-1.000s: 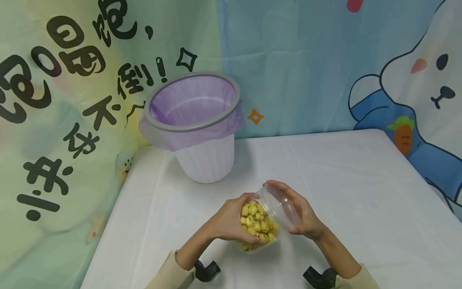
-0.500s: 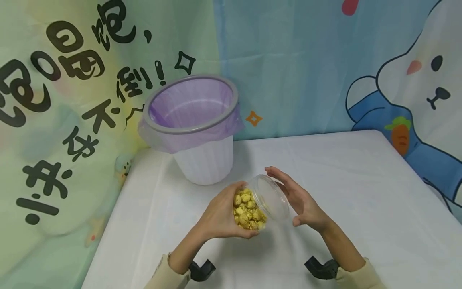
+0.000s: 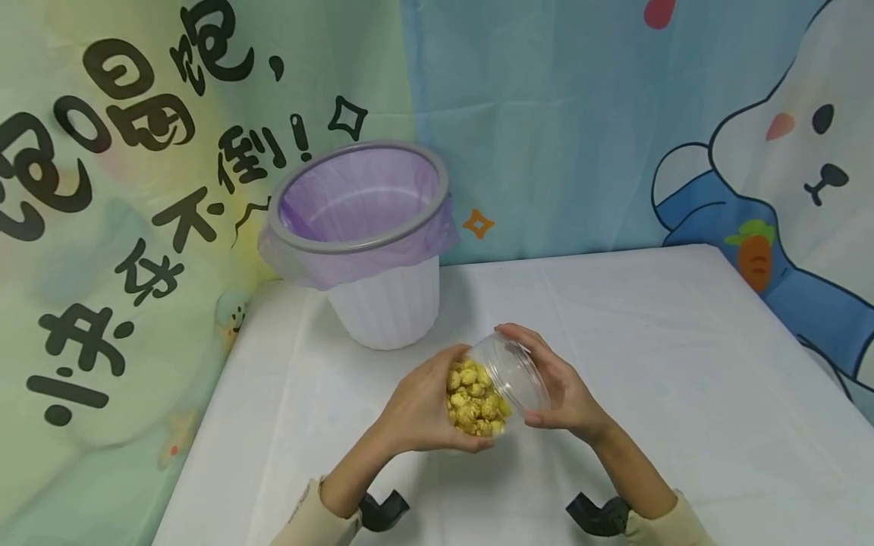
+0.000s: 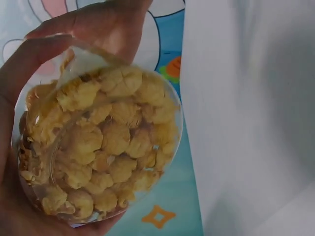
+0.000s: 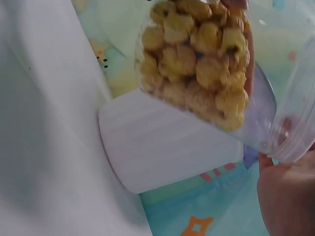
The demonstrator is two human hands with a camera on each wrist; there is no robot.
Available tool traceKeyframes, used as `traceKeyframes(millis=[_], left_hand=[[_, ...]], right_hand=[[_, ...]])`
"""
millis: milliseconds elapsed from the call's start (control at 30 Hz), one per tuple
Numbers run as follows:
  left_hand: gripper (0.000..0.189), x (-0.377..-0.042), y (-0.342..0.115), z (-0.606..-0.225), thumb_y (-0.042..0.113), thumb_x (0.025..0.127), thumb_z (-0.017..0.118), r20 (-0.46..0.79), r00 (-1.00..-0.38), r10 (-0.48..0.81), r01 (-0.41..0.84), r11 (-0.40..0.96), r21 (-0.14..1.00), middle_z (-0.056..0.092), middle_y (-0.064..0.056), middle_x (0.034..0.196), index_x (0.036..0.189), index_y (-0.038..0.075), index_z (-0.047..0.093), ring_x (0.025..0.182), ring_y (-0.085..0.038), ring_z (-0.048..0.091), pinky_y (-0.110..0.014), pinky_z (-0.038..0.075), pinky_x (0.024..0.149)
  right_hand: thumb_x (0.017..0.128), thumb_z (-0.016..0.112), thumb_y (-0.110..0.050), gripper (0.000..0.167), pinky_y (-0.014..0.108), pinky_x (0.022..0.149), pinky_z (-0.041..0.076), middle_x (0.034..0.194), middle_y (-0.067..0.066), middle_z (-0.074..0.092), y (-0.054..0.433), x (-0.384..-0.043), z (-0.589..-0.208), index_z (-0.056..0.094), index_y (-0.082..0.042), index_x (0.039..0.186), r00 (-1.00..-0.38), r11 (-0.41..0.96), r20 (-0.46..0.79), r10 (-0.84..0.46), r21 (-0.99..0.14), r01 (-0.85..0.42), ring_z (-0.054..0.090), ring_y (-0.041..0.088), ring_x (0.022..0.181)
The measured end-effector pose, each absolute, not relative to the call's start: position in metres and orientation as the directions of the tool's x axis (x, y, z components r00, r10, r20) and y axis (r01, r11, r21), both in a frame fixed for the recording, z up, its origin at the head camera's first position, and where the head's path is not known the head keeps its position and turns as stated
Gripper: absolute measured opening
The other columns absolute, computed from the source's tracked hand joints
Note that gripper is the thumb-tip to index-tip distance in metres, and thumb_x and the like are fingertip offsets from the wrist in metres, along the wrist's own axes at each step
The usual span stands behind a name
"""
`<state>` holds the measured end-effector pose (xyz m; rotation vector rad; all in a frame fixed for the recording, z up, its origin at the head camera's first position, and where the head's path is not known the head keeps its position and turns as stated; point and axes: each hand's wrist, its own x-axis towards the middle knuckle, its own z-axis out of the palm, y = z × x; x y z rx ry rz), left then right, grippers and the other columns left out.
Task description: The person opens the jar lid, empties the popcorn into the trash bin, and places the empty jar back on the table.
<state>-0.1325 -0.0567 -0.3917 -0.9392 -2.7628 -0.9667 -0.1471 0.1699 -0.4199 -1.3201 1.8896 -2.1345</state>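
A clear plastic jar (image 3: 488,387) full of yellow popcorn (image 3: 473,399) is held tilted above the white table (image 3: 683,379). My left hand (image 3: 419,406) grips the jar's body, its fingers curled under and round it. My right hand (image 3: 556,387) wraps its fingers and thumb round the clear lid (image 3: 522,375) at the jar's right end. The left wrist view shows the popcorn (image 4: 106,142) through the jar's bottom, with my left hand (image 4: 29,64) round it. In the right wrist view the jar (image 5: 206,64) fills the top, and part of my right hand (image 5: 285,191) shows at the lower right.
A white bin (image 3: 389,303) with a grey rim and purple liner (image 3: 358,189) stands at the table's back left, just beyond the hands. Printed cartoon cloth (image 3: 614,114) hangs behind and on both sides. Two black wrist mounts (image 3: 382,512) show at the bottom.
The jar rose and shifted left toward the bin. My right hand opened away from the lid half a second ago and now wraps round it again.
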Motion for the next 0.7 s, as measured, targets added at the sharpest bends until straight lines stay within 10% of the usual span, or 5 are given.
traceKeyframes(millis=[433,700], left_hand=[[0.099,-0.134,-0.061,-0.385,0.041,0.057,0.084,0.113,-0.753,0.648,0.497,0.448,0.743,0.055,-0.002,0.117,0.137,0.010,0.035,0.096,-0.006,0.054,-0.021,0.047,0.079],[0.106,-0.132,-0.058,-0.388,0.055,0.052,0.081,0.262,-0.802,0.537,0.588,0.629,0.509,0.052,-0.001,0.119,0.136,0.010,0.036,0.103,-0.013,0.052,-0.032,0.047,0.085]], right_hand=[[0.074,0.074,-0.026,0.095,0.034,0.105,0.026,0.148,0.023,0.017,0.182,-0.150,-0.408,0.019,0.011,0.141,-0.525,-0.298,0.571,-0.631,-0.803,-0.516,0.008,0.031,0.137],[0.079,0.070,-0.039,0.104,0.035,0.106,0.027,0.151,0.022,0.004,0.178,-0.152,-0.412,0.004,0.007,0.144,-0.557,-0.364,0.590,-0.584,-0.804,-0.470,0.006,0.031,0.138]])
